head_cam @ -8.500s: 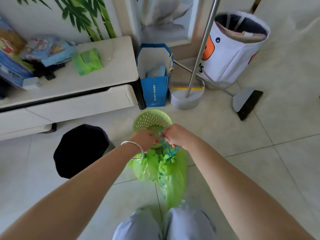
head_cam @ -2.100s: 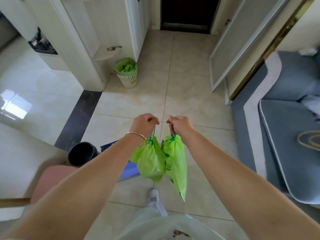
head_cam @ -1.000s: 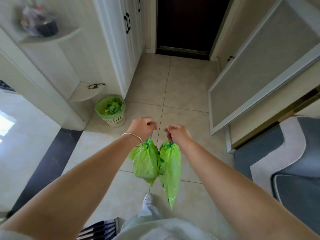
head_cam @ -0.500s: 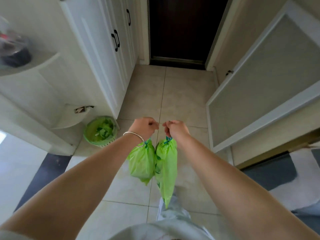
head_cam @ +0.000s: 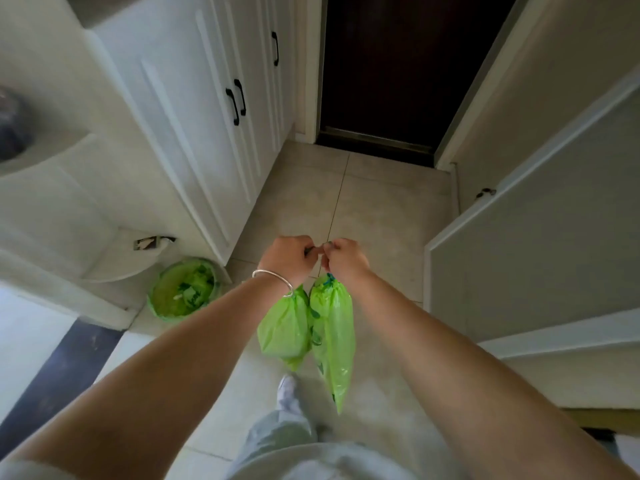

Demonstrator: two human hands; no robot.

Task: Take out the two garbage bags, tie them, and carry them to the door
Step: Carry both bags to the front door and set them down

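We hold both arms stretched forward, fists side by side with knuckles nearly touching. Our left hand (head_cam: 287,259), a silver bangle (head_cam: 273,280) on its wrist, is closed on the neck of the shorter green garbage bag (head_cam: 284,332). Our right hand (head_cam: 344,259) grips the drawstring top of the longer green bag (head_cam: 334,341). Both bags hang touching above the tiled floor (head_cam: 381,216), the dark door (head_cam: 391,71) ahead.

Each fist, the left hand (head_cam: 286,258) and right hand (head_cam: 345,259), grips a tied green bag (head_cam: 284,330) (head_cam: 333,336) hanging above the tiled floor (head_cam: 381,209), facing a dark door (head_cam: 398,64).
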